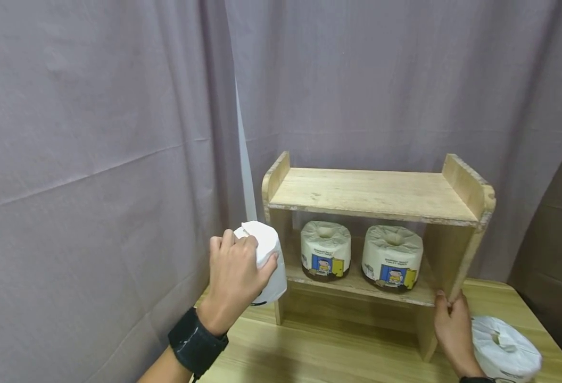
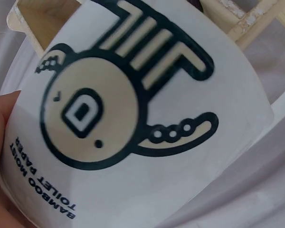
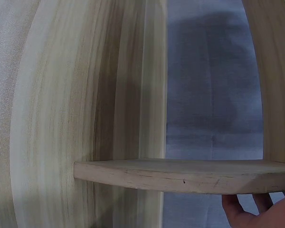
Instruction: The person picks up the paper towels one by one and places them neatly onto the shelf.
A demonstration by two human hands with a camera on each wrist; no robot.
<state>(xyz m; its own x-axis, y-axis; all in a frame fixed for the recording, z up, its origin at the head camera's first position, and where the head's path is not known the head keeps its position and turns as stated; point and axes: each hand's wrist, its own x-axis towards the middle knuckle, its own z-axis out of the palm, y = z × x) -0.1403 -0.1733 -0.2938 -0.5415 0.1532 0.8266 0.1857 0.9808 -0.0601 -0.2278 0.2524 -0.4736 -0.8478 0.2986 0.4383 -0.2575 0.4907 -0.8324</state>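
At the frame's centre, the left hand (image 1: 235, 271) has its fingers curled round a white toilet roll (image 1: 275, 279); at lower right, the right hand (image 1: 455, 327) grips the wooden shelf (image 1: 372, 191). Probably this is the carrying step; the next move seems to need a steady shelf.

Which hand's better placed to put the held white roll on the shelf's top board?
Left, I'd say: the left hand grips that white roll near the left end of the wooden shelf. The right hand holds the opposite end by its side panel, perhaps steadying it.
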